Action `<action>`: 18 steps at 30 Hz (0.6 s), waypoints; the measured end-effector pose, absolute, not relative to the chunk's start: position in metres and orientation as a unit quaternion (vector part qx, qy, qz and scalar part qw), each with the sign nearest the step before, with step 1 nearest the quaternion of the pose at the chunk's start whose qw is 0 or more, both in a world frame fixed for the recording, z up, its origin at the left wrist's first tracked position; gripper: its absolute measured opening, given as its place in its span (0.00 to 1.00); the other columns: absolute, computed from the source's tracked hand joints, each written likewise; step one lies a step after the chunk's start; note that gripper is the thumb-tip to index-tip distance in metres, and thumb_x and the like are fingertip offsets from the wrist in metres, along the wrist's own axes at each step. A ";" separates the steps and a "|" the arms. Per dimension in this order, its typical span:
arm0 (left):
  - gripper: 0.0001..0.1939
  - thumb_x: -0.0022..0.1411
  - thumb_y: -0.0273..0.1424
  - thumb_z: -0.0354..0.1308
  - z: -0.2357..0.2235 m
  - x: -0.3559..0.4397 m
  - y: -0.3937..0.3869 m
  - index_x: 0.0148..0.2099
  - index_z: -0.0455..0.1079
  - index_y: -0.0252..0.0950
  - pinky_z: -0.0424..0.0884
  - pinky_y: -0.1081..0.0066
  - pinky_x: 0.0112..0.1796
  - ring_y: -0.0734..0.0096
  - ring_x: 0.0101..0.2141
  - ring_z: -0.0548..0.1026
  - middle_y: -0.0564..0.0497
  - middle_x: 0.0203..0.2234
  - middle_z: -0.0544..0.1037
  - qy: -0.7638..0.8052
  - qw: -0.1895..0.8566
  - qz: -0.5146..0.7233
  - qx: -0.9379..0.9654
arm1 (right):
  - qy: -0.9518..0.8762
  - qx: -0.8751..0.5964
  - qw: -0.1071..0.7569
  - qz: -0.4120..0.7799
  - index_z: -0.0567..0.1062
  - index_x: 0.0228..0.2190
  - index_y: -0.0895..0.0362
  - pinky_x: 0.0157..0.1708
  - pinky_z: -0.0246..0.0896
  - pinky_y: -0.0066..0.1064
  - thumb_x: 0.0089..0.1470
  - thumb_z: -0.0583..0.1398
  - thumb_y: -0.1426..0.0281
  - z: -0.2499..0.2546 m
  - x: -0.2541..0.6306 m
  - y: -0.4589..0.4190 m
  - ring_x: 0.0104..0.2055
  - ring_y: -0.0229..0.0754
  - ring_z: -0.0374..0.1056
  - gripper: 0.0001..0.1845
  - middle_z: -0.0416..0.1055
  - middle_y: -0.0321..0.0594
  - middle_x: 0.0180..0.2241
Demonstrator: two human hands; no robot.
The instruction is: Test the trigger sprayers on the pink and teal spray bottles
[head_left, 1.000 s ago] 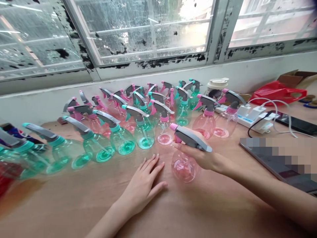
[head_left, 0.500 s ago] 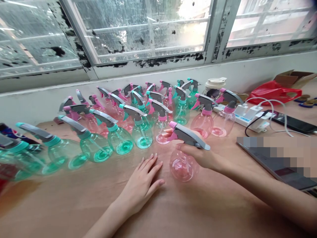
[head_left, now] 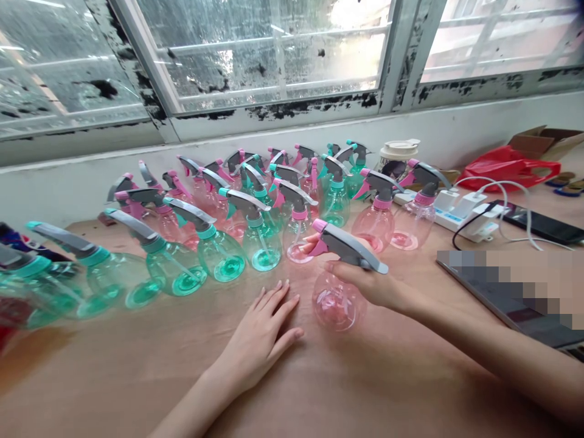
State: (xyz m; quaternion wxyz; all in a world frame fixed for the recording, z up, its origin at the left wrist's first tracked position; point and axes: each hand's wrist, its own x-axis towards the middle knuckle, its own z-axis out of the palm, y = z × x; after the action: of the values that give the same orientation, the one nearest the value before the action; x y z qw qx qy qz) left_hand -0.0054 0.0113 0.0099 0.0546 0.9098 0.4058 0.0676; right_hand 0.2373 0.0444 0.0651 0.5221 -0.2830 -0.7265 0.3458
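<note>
My right hand is closed around the neck of a clear pink spray bottle, below its grey and pink trigger head. The fingers are partly hidden behind that head. Left of the bottle, my left hand lies flat on the wooden table, fingers stretched out and holding nothing. Just beyond the hands stand a green spray bottle, another green spray bottle and a pink spray bottle.
Several more green and pink spray bottles crowd toward the window wall. On the right are a white power strip with cables, a black phone and a dark flat device. Behind them sit a lidded cup and a red plastic bag.
The view has shifted very slightly. Both hands and the held spray bottle stay in practically the same place.
</note>
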 end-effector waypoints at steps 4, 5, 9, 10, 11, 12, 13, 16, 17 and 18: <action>0.29 0.73 0.49 0.43 0.010 -0.005 0.011 0.67 0.58 0.39 0.53 0.49 0.62 0.55 0.66 0.52 0.42 0.67 0.54 0.402 0.049 0.075 0.911 | -0.722 -0.285 0.527 0.346 0.72 0.40 0.53 0.40 0.65 0.34 0.55 0.59 0.74 0.065 0.237 0.043 0.40 0.42 0.70 0.10 0.74 0.37 0.41; 0.29 0.73 0.48 0.43 0.009 -0.005 0.011 0.67 0.58 0.38 0.53 0.49 0.62 0.54 0.66 0.52 0.42 0.67 0.55 0.402 0.048 0.075 0.911 | -0.719 -0.289 0.526 0.351 0.72 0.40 0.53 0.38 0.64 0.33 0.56 0.60 0.72 0.066 0.236 0.042 0.38 0.41 0.70 0.08 0.73 0.37 0.40; 0.28 0.73 0.48 0.44 0.008 -0.005 0.012 0.67 0.58 0.38 0.53 0.47 0.62 0.53 0.66 0.52 0.42 0.67 0.54 0.403 0.045 0.071 0.911 | -0.720 -0.319 0.508 0.349 0.71 0.36 0.54 0.28 0.59 0.30 0.56 0.61 0.64 0.075 0.236 0.038 0.27 0.36 0.62 0.07 0.69 0.33 0.32; 0.28 0.73 0.48 0.44 0.008 -0.004 0.012 0.67 0.58 0.38 0.53 0.47 0.62 0.53 0.66 0.52 0.42 0.67 0.54 0.404 0.045 0.071 0.911 | -0.726 -0.324 0.501 0.342 0.71 0.34 0.53 0.27 0.57 0.29 0.56 0.61 0.63 0.078 0.236 0.036 0.25 0.35 0.59 0.07 0.66 0.32 0.29; 0.28 0.73 0.48 0.44 0.008 -0.004 0.012 0.67 0.57 0.38 0.53 0.47 0.62 0.53 0.66 0.52 0.42 0.67 0.54 0.404 0.045 0.071 0.911 | -0.733 -0.326 0.495 0.334 0.70 0.32 0.53 0.26 0.55 0.29 0.57 0.61 0.63 0.079 0.237 0.036 0.24 0.34 0.57 0.08 0.63 0.31 0.27; 0.28 0.73 0.48 0.44 0.008 -0.004 0.011 0.67 0.58 0.39 0.53 0.48 0.62 0.53 0.66 0.53 0.42 0.67 0.54 0.404 0.046 0.072 0.911 | -0.740 -0.326 0.491 0.325 0.68 0.30 0.53 0.25 0.54 0.29 0.57 0.61 0.62 0.080 0.237 0.035 0.24 0.34 0.56 0.09 0.61 0.30 0.25; 0.28 0.73 0.48 0.44 0.008 -0.004 0.011 0.67 0.58 0.39 0.53 0.48 0.62 0.53 0.66 0.53 0.43 0.67 0.54 0.405 0.047 0.074 0.910 | -0.746 -0.325 0.488 0.317 0.67 0.28 0.54 0.25 0.53 0.29 0.58 0.60 0.62 0.080 0.238 0.034 0.24 0.34 0.55 0.11 0.59 0.30 0.25; 0.28 0.73 0.48 0.45 0.009 -0.004 0.011 0.67 0.58 0.40 0.54 0.47 0.61 0.53 0.66 0.53 0.43 0.67 0.54 0.408 0.052 0.074 0.908 | -0.751 -0.317 0.495 0.301 0.65 0.28 0.54 0.27 0.55 0.28 0.60 0.59 0.62 0.077 0.240 0.034 0.26 0.35 0.57 0.12 0.60 0.31 0.25; 0.28 0.73 0.48 0.45 0.010 -0.004 0.011 0.67 0.58 0.40 0.54 0.47 0.61 0.53 0.66 0.53 0.43 0.68 0.54 0.409 0.053 0.073 0.908 | -0.750 -0.314 0.498 0.302 0.66 0.28 0.53 0.28 0.56 0.29 0.61 0.58 0.62 0.076 0.240 0.034 0.27 0.35 0.58 0.11 0.61 0.31 0.26; 0.28 0.73 0.47 0.45 0.010 -0.004 0.011 0.67 0.58 0.39 0.54 0.47 0.61 0.53 0.66 0.53 0.42 0.68 0.54 0.409 0.053 0.071 0.908 | -0.748 -0.312 0.501 0.304 0.67 0.29 0.53 0.29 0.57 0.29 0.61 0.58 0.62 0.075 0.240 0.034 0.28 0.35 0.60 0.11 0.63 0.32 0.27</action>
State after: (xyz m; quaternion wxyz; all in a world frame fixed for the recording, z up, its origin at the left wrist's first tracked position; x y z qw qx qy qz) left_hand -0.0045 0.0111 0.0098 0.0532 0.9082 0.4090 0.0713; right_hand 0.2403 0.0337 0.0747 0.5014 -0.3119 -0.7475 0.3043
